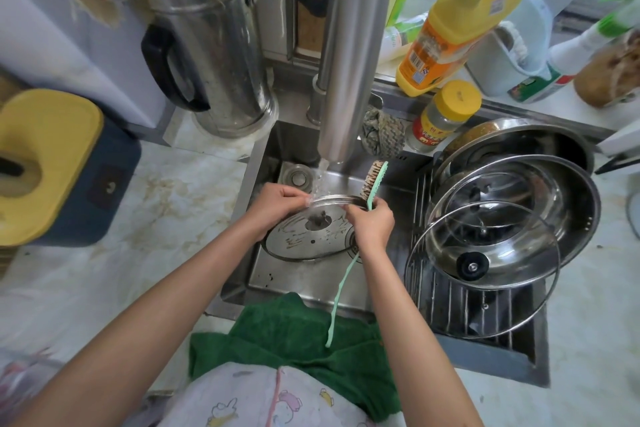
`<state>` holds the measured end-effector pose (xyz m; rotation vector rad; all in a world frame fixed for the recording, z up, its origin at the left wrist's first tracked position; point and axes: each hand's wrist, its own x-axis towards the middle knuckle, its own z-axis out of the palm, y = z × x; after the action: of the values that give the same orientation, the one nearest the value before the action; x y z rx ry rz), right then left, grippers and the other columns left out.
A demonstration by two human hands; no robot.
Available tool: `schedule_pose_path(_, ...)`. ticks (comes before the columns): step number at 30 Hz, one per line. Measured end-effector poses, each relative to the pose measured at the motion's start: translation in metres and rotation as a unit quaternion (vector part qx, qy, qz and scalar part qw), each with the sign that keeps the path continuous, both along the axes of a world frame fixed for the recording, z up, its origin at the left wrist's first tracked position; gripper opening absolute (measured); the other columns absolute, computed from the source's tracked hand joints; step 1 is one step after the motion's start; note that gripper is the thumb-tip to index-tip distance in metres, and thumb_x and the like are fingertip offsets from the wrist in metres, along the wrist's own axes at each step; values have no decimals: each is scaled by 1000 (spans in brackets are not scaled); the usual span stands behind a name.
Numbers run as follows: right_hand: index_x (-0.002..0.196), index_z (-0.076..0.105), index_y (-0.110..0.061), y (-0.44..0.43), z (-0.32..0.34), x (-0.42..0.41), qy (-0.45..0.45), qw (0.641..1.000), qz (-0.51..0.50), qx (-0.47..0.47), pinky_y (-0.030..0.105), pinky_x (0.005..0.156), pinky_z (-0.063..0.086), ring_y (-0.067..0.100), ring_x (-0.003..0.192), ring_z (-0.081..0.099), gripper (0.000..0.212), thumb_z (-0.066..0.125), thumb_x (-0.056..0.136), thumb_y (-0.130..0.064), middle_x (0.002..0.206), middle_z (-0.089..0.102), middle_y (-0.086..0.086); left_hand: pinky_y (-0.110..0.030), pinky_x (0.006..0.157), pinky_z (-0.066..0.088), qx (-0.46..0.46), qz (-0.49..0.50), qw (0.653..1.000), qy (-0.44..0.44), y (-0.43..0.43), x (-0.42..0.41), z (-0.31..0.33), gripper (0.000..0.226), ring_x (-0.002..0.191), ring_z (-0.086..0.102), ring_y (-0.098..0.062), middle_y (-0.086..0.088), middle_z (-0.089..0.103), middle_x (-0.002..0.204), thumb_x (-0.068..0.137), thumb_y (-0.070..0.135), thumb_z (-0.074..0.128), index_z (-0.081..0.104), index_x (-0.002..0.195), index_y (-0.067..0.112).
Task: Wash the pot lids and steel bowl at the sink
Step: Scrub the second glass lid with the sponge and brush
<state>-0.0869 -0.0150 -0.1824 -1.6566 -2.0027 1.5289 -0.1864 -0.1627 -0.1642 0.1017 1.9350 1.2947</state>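
Note:
A glass pot lid [311, 236] with a steel rim stands tilted in the sink [263, 156], its underside facing me, streaked with brown residue. Water from the tap [349, 55] runs onto its top edge. My left hand [277, 201] pinches the lid's upper rim. My right hand [372, 222] grips the rim on the right together with a green-handled brush [372, 180], bristles up, its long handle trailing down toward me. On the drying rack [460, 308] at right sit a steel bowl [554, 204] and another glass lid [485, 270] leaning over it.
A steel kettle [211, 55] stands behind the sink on the left. Yellow detergent bottle [450, 21], a yellow-capped jar [443, 114] and a scrubbing cloth [382, 132] line the back ledge. A green towel [294, 333] hangs over the sink's front edge. A yellow-and-blue box [52, 163] sits on the left counter.

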Motion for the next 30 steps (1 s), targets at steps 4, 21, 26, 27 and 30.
schedule_pose_path(4,88,64,-12,-1,1,3,9,1000,-9,-14,26,64,52,20,75,68,28,84,70,-19,82,71,5,-32,96,49,-6,-6,1000,-18,0,2,0,13,99,66,-12,2,73,99,83,11,71,75,86,23)
schedule_pose_path(21,87,63,-12,-5,2,7,12,1000,-9,-8,27,61,52,20,71,67,25,82,71,-16,81,71,7,-30,90,53,-3,-39,996,-82,0,-7,4,12,96,69,-23,-8,73,102,78,11,76,73,89,9)
schedule_pose_path(26,87,64,-11,-5,4,10,15,1000,-11,-22,38,68,58,24,72,70,28,84,69,-19,73,69,3,-31,90,53,-16,-19,999,-42,7,-1,2,17,92,69,-22,-13,73,95,73,19,82,69,73,8)
schedule_pose_path(27,86,64,-12,-4,3,12,13,1000,-9,-21,39,69,58,25,72,71,28,84,69,-19,71,69,1,-30,90,52,-19,-30,998,-43,6,-1,3,16,92,68,-19,-11,73,99,74,18,81,71,78,6)
schedule_pose_path(30,86,64,-12,-3,3,16,10,1000,-9,-23,40,70,58,24,72,70,25,83,70,-16,70,67,-2,-25,93,49,5,-66,997,-47,-3,1,6,11,92,66,-10,-2,72,105,82,5,72,72,88,14)
